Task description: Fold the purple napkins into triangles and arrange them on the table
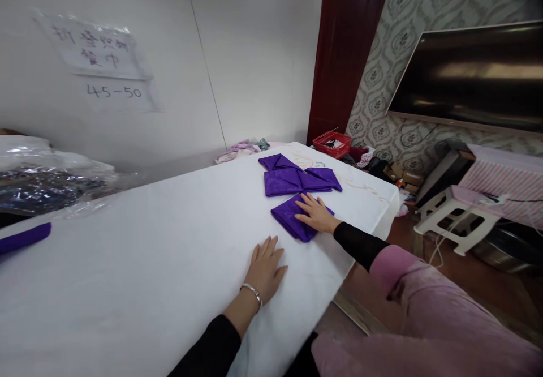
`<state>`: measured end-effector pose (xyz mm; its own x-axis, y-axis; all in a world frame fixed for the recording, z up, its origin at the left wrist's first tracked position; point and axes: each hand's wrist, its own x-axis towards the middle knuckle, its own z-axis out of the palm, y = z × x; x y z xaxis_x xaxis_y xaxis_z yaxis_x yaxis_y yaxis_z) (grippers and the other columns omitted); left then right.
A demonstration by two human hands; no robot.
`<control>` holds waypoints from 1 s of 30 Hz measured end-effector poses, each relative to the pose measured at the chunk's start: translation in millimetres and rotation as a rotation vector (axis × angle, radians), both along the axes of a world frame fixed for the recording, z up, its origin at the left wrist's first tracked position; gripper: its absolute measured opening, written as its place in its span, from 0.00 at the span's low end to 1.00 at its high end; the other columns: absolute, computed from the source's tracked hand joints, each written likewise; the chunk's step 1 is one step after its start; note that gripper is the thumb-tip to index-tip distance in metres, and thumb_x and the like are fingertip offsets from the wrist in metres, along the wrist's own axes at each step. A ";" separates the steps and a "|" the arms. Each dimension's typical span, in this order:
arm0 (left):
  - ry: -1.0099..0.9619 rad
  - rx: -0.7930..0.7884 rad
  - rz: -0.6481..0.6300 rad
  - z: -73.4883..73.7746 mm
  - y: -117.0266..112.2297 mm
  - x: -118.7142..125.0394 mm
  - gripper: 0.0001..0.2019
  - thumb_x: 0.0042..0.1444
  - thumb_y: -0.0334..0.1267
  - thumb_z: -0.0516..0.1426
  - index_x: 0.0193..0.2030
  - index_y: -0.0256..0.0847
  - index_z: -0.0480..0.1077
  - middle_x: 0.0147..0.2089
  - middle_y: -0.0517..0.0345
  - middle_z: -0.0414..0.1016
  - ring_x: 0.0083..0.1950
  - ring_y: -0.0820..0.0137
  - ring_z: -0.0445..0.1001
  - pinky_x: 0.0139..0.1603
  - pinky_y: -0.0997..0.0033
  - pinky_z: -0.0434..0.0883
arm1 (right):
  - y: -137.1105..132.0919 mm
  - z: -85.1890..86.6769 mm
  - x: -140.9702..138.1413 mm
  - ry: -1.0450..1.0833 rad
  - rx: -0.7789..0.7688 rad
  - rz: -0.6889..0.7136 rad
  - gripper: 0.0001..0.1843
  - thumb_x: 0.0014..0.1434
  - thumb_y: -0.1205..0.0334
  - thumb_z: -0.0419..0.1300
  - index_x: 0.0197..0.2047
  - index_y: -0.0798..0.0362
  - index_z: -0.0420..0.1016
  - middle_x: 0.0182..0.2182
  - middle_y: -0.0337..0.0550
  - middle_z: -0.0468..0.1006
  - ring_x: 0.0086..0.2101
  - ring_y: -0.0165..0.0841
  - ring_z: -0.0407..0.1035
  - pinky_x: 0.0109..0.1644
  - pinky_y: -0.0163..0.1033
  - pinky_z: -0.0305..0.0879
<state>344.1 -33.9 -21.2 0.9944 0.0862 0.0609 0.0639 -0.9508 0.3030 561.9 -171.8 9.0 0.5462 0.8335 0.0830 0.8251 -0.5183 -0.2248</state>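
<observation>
Two plastic-covered sheets are taped to the wall: the upper sheet (95, 48) carries handwritten characters that are too soft in this view to read with any confidence, and the lower sheet (119, 91) reads "45-50".

Your right hand (316, 214) lies flat, fingers spread, on a folded purple napkin (288, 218); it presses down and grips nothing. That napkin sits near the right edge of the white-covered table (148, 252), just short of three more folded purple napkins (297, 179) laid touching one another farther along.

Your left hand (265, 269) (silver bracelet (253, 292) at the wrist) rests open, palm down, on bare cloth, apart from the napkin and close to the near edge.

Between your hands and the far-left side the tabletop is wide and bare. A strip of purple cloth (23, 238) lies at the left border, with a clear plastic bag (46, 184) of dark items behind it. Off the table's right edge the floor drops away to a white stool (449, 213) and a red basket (333, 142).
</observation>
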 end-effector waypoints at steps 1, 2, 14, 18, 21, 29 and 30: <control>0.003 -0.008 0.006 -0.8 -0.4 -2.0 0.19 0.58 0.37 0.51 0.57 0.40 0.65 0.69 0.48 0.50 0.70 0.57 0.43 0.66 0.47 0.47 | 1.8 -3.9 0.9 0.016 -0.028 -0.020 0.38 0.61 0.36 0.41 0.66 0.51 0.53 0.67 0.53 0.45 0.65 0.47 0.35 0.63 0.60 0.34; 0.004 -0.015 0.011 -1.6 -0.8 -3.4 0.19 0.58 0.37 0.51 0.56 0.41 0.65 0.69 0.48 0.50 0.70 0.57 0.44 0.66 0.47 0.48 | 3.2 -8.2 1.2 0.032 -0.057 -0.034 0.39 0.60 0.36 0.41 0.66 0.51 0.52 0.67 0.54 0.45 0.65 0.48 0.36 0.63 0.61 0.34; -0.017 -0.009 -0.019 -6.2 4.1 -5.9 0.19 0.60 0.41 0.49 0.57 0.41 0.65 0.66 0.49 0.58 0.68 0.58 0.52 0.66 0.47 0.51 | 4.6 -8.7 -1.1 0.090 -0.080 -0.055 0.39 0.59 0.35 0.43 0.66 0.50 0.53 0.67 0.54 0.43 0.65 0.46 0.36 0.64 0.57 0.33; -0.043 -0.018 -0.025 -9.4 5.4 -8.3 0.19 0.60 0.40 0.49 0.57 0.41 0.65 0.66 0.50 0.59 0.68 0.58 0.52 0.65 0.46 0.52 | 1.7 -1.0 20.8 -0.007 0.072 -0.059 0.35 0.61 0.41 0.47 0.64 0.55 0.58 0.65 0.55 0.51 0.64 0.44 0.43 0.64 0.52 0.42; -0.053 -0.027 -0.028 -11.2 5.3 -9.6 0.19 0.59 0.40 0.50 0.57 0.42 0.66 0.65 0.50 0.59 0.68 0.58 0.53 0.65 0.46 0.52 | -0.3 5.4 53.2 -0.089 0.123 -0.160 0.31 0.62 0.49 0.50 0.62 0.59 0.61 0.62 0.54 0.58 0.63 0.40 0.49 0.64 0.45 0.47; -0.123 -0.060 -0.046 -12.4 6.4 -10.8 0.18 0.58 0.39 0.51 0.55 0.42 0.67 0.64 0.50 0.61 0.67 0.56 0.55 0.64 0.43 0.55 | 5.2 2.8 123.9 -0.142 -0.006 -0.282 0.30 0.56 0.62 0.57 0.61 0.58 0.61 0.60 0.55 0.62 0.61 0.44 0.52 0.63 0.48 0.50; -0.129 -0.059 -0.050 -12.6 6.6 -11.1 0.18 0.58 0.38 0.51 0.55 0.42 0.67 0.64 0.49 0.61 0.67 0.56 0.55 0.64 0.43 0.55 | 7.2 0.4 127.0 -0.144 -0.030 -0.278 0.31 0.55 0.62 0.57 0.62 0.57 0.61 0.61 0.55 0.61 0.62 0.45 0.51 0.62 0.49 0.51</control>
<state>333.0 -27.4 -33.8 0.9817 0.0437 0.1851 -0.0267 -0.9321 0.3612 688.9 -164.6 9.4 0.7381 0.6570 0.1533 0.6729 -0.7333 -0.0973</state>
